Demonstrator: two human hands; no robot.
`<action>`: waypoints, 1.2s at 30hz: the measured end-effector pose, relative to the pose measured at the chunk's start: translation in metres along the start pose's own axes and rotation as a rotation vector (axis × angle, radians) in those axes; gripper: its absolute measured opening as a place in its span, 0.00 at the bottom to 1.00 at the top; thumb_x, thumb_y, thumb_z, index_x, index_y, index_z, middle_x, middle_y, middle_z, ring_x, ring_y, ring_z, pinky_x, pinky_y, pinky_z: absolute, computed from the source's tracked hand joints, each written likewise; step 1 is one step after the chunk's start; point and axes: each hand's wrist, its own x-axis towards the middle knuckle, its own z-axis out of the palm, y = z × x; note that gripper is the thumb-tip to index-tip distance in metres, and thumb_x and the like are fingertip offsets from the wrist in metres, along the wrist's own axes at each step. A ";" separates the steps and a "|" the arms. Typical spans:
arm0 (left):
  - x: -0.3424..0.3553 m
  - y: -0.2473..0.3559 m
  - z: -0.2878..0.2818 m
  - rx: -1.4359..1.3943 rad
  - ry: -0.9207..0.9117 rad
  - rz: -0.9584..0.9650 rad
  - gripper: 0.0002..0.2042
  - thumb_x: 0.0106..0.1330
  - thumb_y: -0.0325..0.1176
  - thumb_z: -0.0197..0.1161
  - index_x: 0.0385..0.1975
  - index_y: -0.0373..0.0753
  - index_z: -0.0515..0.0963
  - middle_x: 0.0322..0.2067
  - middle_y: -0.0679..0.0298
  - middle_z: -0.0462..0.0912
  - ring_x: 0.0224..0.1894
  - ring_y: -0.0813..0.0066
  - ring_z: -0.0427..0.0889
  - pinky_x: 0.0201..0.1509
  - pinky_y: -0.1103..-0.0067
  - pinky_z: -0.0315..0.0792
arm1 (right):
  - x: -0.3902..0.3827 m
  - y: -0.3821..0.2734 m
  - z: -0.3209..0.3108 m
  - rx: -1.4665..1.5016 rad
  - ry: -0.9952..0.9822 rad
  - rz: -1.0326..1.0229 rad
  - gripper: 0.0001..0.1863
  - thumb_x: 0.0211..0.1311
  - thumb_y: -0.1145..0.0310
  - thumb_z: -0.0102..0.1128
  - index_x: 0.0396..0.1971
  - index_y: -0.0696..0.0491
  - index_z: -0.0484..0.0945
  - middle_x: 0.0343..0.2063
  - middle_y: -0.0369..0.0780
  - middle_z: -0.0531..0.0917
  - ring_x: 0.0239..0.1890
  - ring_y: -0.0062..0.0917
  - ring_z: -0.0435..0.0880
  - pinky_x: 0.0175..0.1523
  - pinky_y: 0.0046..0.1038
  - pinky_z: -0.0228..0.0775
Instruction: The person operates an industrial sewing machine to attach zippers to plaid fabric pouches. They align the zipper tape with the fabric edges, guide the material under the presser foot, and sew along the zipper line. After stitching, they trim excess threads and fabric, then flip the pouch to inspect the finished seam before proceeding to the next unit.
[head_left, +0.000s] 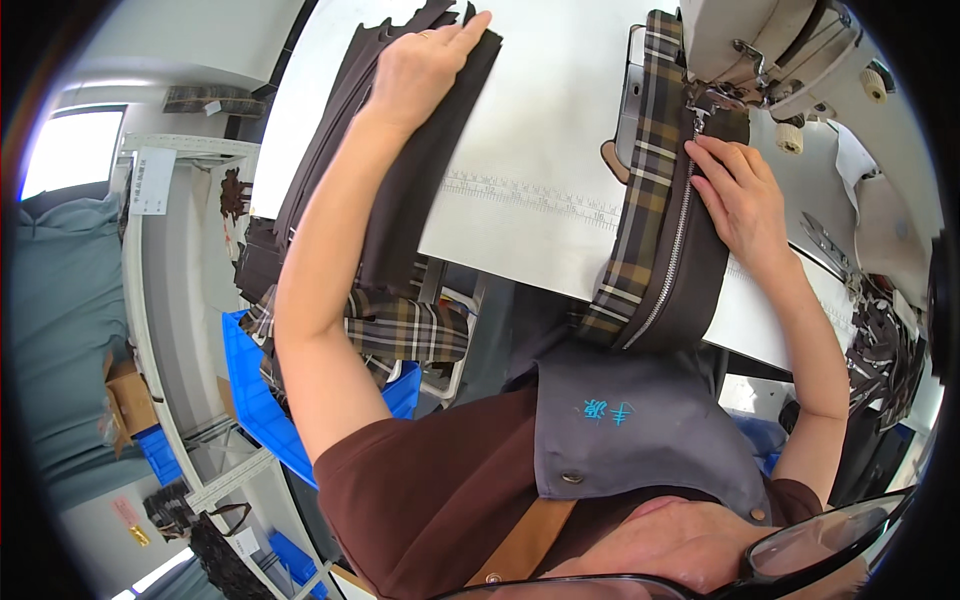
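I note: strip [645,195] plaid, olive-brown and black, white lines. Zip [673,265]: silver teeth. Cloth [708,265] beside it: plain dark brown. My stack [420,195]: plain dark brown too. Table [545,120]: white, ruler marks [530,190] grey. My apron [650,455]: slate grey, turquoise lettering [607,410]. My shirt [420,490]: maroon. Bin [252,385]: bright blue.

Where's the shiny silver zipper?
In the head view, the zipper is right of centre, just right of the plaid strip and beside the person's right hand, with its top end by the sewing machine.
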 end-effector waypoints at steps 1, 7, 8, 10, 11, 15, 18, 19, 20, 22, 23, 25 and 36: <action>-0.003 0.001 0.014 0.102 -0.012 0.010 0.22 0.58 0.23 0.54 0.54 0.46 0.74 0.28 0.66 0.80 0.30 0.71 0.80 0.38 0.79 0.75 | 0.001 0.000 0.000 0.002 -0.004 0.003 0.17 0.51 0.72 0.63 0.44 0.55 0.78 0.42 0.37 0.78 0.42 0.31 0.76 0.46 0.30 0.70; -0.006 -0.001 -0.002 -0.077 0.357 -0.134 0.23 0.59 0.19 0.54 0.55 0.46 0.74 0.39 0.61 0.83 0.40 0.69 0.83 0.43 0.77 0.75 | 0.000 -0.003 -0.002 0.008 -0.005 -0.003 0.17 0.51 0.72 0.63 0.44 0.55 0.78 0.43 0.37 0.78 0.42 0.31 0.76 0.46 0.31 0.70; -0.003 0.009 -0.031 -0.246 0.285 -0.283 0.22 0.59 0.17 0.53 0.53 0.46 0.75 0.34 0.59 0.83 0.33 0.69 0.82 0.39 0.77 0.74 | 0.001 -0.002 -0.002 0.011 0.004 -0.007 0.17 0.51 0.72 0.63 0.44 0.55 0.78 0.43 0.37 0.78 0.42 0.31 0.76 0.45 0.30 0.70; 0.002 0.024 -0.086 -0.269 0.280 -0.246 0.20 0.56 0.17 0.54 0.48 0.42 0.78 0.29 0.62 0.80 0.29 0.71 0.79 0.34 0.80 0.72 | -0.001 -0.001 -0.001 0.016 0.013 -0.002 0.17 0.51 0.72 0.64 0.43 0.55 0.78 0.43 0.37 0.78 0.42 0.31 0.76 0.45 0.30 0.70; 0.006 0.034 -0.124 -0.315 0.200 -0.345 0.18 0.58 0.16 0.52 0.45 0.40 0.80 0.31 0.61 0.81 0.29 0.75 0.79 0.31 0.81 0.71 | 0.000 -0.001 -0.001 0.021 0.015 -0.004 0.17 0.51 0.72 0.64 0.43 0.56 0.78 0.43 0.37 0.78 0.42 0.31 0.76 0.45 0.30 0.70; 0.010 0.067 -0.180 -1.481 -0.255 -0.714 0.18 0.58 0.18 0.50 0.48 0.33 0.77 0.25 0.70 0.76 0.26 0.83 0.71 0.35 0.84 0.67 | -0.005 0.003 0.002 -0.002 0.021 0.013 0.16 0.52 0.71 0.63 0.42 0.56 0.79 0.42 0.36 0.78 0.42 0.30 0.76 0.45 0.30 0.70; -0.015 0.087 -0.155 -1.621 -0.542 -0.681 0.22 0.57 0.18 0.49 0.54 0.32 0.73 0.25 0.71 0.75 0.24 0.81 0.68 0.37 0.85 0.65 | -0.004 0.003 0.005 0.008 0.035 -0.003 0.15 0.52 0.70 0.63 0.42 0.55 0.79 0.42 0.36 0.78 0.42 0.29 0.76 0.45 0.30 0.70; -0.023 0.094 -0.138 -1.496 -0.546 -0.608 0.24 0.57 0.18 0.49 0.56 0.34 0.71 0.25 0.70 0.76 0.24 0.79 0.67 0.37 0.85 0.65 | -0.002 0.002 0.005 0.015 0.041 -0.012 0.15 0.52 0.70 0.63 0.42 0.55 0.79 0.42 0.36 0.78 0.42 0.29 0.76 0.45 0.29 0.71; -0.031 0.101 -0.119 -1.308 -0.463 -0.528 0.25 0.56 0.18 0.50 0.57 0.37 0.71 0.24 0.69 0.75 0.24 0.76 0.69 0.40 0.85 0.67 | -0.001 0.002 0.006 -0.007 0.044 -0.025 0.15 0.52 0.70 0.63 0.41 0.55 0.79 0.42 0.35 0.78 0.42 0.29 0.76 0.45 0.29 0.71; -0.040 0.103 -0.081 -1.045 -0.363 -0.328 0.27 0.55 0.19 0.54 0.58 0.44 0.71 0.33 0.63 0.79 0.37 0.67 0.78 0.56 0.70 0.67 | -0.003 0.003 0.005 0.001 0.033 -0.011 0.16 0.53 0.71 0.63 0.44 0.54 0.78 0.44 0.35 0.78 0.43 0.30 0.76 0.46 0.30 0.71; -0.042 0.104 -0.073 -0.828 -0.314 -0.218 0.27 0.54 0.20 0.55 0.57 0.44 0.72 0.38 0.63 0.78 0.43 0.66 0.77 0.59 0.64 0.61 | -0.004 0.003 0.005 0.008 0.030 -0.006 0.16 0.54 0.71 0.62 0.45 0.54 0.78 0.44 0.35 0.78 0.43 0.30 0.76 0.46 0.30 0.71; -0.041 0.106 -0.062 -0.561 -0.210 -0.053 0.25 0.52 0.25 0.58 0.54 0.45 0.74 0.48 0.62 0.76 0.53 0.65 0.73 0.64 0.55 0.49 | -0.005 0.003 0.005 -0.011 0.034 0.002 0.17 0.52 0.71 0.63 0.44 0.53 0.78 0.44 0.35 0.78 0.43 0.29 0.76 0.45 0.29 0.72; -0.007 0.135 -0.055 -0.535 0.011 0.067 0.16 0.54 0.27 0.55 0.44 0.42 0.80 0.45 0.66 0.81 0.43 0.76 0.82 0.70 0.57 0.36 | -0.005 0.002 0.005 -0.026 0.058 0.025 0.16 0.50 0.68 0.65 0.41 0.54 0.79 0.41 0.35 0.78 0.42 0.26 0.75 0.43 0.28 0.71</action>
